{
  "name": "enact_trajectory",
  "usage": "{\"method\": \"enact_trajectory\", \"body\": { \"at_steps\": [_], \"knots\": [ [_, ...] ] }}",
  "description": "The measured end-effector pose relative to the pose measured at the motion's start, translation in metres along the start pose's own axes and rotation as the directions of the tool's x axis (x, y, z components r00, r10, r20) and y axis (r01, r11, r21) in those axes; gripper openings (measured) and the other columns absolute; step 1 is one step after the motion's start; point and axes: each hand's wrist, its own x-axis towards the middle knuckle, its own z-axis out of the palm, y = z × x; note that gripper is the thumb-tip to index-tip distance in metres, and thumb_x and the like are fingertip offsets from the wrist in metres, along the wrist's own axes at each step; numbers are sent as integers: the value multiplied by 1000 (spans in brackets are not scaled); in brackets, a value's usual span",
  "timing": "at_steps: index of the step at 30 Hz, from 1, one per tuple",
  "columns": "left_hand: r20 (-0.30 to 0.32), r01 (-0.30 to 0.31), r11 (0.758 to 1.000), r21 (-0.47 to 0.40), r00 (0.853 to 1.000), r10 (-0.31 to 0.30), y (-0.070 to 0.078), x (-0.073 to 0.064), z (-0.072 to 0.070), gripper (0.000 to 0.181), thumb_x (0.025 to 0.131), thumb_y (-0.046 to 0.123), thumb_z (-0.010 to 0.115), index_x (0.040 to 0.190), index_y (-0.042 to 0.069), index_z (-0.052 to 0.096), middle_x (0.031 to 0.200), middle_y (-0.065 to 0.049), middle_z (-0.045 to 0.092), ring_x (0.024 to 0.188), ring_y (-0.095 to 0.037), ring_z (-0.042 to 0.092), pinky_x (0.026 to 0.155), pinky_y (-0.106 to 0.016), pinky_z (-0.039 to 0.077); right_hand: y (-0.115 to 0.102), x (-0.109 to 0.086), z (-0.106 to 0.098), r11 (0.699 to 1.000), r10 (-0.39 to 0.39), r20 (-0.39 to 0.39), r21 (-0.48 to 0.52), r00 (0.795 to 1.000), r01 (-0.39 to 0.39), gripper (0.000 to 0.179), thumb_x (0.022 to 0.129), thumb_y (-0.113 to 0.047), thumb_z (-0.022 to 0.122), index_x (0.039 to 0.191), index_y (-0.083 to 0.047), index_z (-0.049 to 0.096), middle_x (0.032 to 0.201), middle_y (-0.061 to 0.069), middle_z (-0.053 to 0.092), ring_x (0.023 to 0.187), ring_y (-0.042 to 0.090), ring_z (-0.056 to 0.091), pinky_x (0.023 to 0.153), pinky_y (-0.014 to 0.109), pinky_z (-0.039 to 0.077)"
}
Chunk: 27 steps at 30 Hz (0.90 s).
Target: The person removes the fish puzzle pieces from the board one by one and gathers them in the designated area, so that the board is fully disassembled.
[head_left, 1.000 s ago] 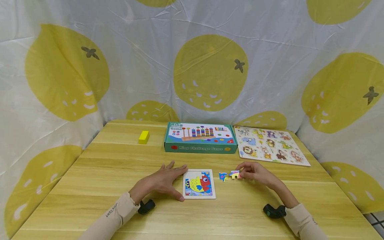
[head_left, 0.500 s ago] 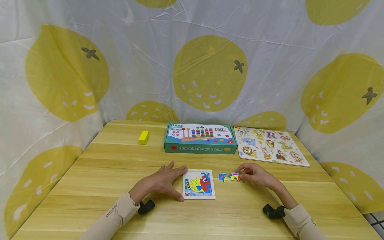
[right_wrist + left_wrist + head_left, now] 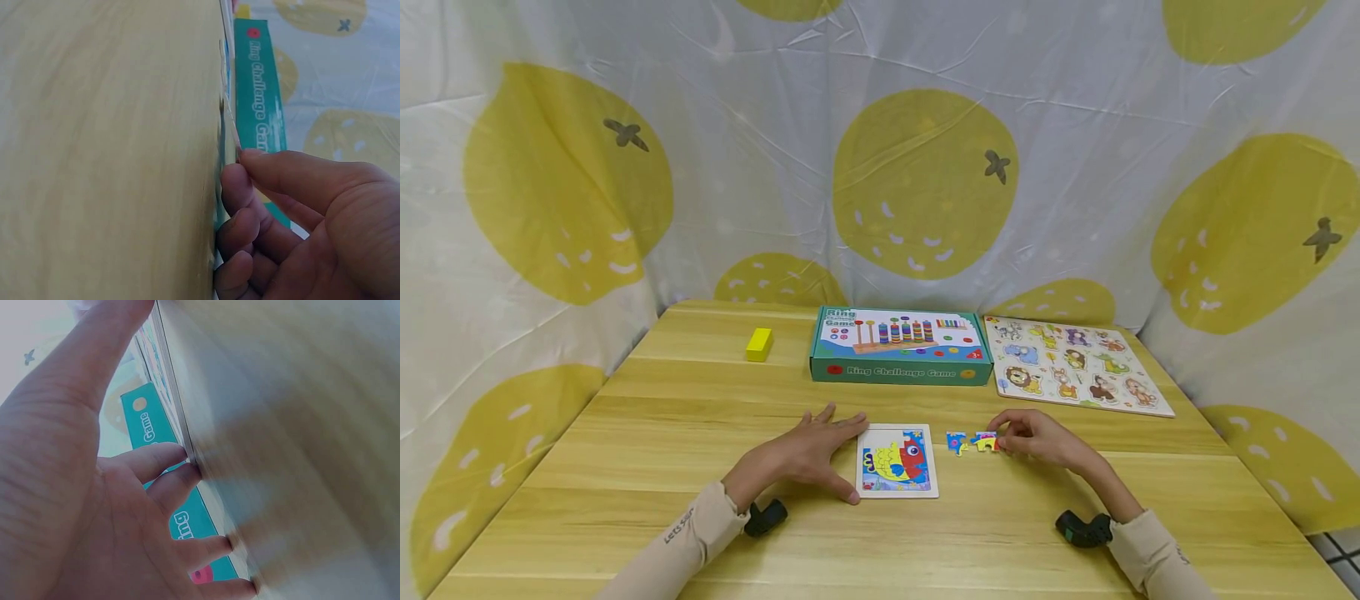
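Fish puzzle (image 3: 889,464), head view: lies flat in its pale frame on the wooden table (image 3: 722,567), bare patch inside at 11 o'clock. Left hand (image 3: 801,454) at its 9 o'clock, fingers spread wide, gripping nothing; thumb and forefinger tips at the frame's left corners. Blue piece (image 3: 956,442) between 2 and 3 o'clock, flat on the table. Just beyond it, yellow-and-red piece (image 3: 985,442), right edge pinched by right hand (image 3: 1041,437); whether the two pieces touch, cannot tell. Green box (image 3: 901,350) at 12 o'clock, animal board (image 3: 1082,392) at 2, yellow block (image 3: 759,344) at 10

Left wrist view: palm and splayed fingers, fingertips down on the table; frame edge-on toward 12 o'clock, box showing behind the fingers

Right wrist view: thumb and forefinger closed on the thin edge of the piece, other fingers curled beneath, near the tabletop; box at 12 o'clock from the pinch
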Motion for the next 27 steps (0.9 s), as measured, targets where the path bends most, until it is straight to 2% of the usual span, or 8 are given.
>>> {"method": "enact_trajectory", "body": {
  "at_steps": [17,27],
  "knots": [
    [4,1,1000,5,1000,-1,-1,0,1,102,68,60,77,151,21,31,158,3,26,145,-42,5,112,-65,4,0,0,0,1000,-11,-17,-11,1000,11,21,94,-7,59,113,2,61,77,10,62,62,13,51,50,21,41],
    [4,1,1000,15,1000,-1,0,0,0,103,69,60,77,152,21,31,158,2,26,145,-42,5,112,-65,4,1,1,2,998,-11,-54,-56,998,8,19,94,-9,59,111,-2,62,76,6,58,58,7,46,48,20,37]
  ]
}}
